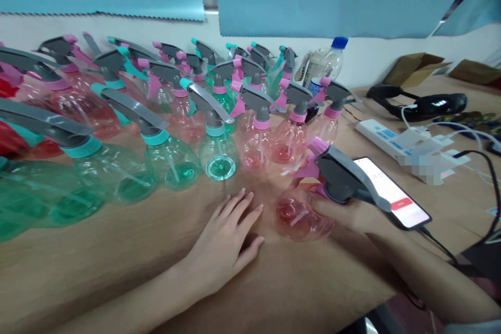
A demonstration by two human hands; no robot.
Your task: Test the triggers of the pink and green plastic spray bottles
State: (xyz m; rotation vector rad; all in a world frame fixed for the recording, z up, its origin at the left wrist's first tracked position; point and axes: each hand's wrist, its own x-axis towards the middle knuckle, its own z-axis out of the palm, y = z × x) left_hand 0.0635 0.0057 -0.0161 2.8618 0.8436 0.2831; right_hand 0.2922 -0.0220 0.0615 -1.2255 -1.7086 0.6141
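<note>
My left hand (229, 227) lies palm down on the brown tabletop (266, 282), fingers stretched out and touching nothing else. Slightly to its right, my right hand (338, 213) is wrapped around a pink see-through spray bottle (301, 222) below its collar. This bottle leans a little and has a grey trigger head with a pink nozzle. Part of my right hand is hidden behind the bottle and its head. Just beyond my left fingertips stands a green spray bottle (219, 154) with a turquoise collar. A pink spray bottle (256, 146) is beside it.
Several more green and pink spray bottles crowd the back and left. A lit phone (399, 198) lies by my right wrist, plugged into a cable. Farther right are a white power strip (403, 146), black goggles-like gear (438, 104) and a cardboard box (410, 69). A blue-capped bottle (332, 62) stands behind.
</note>
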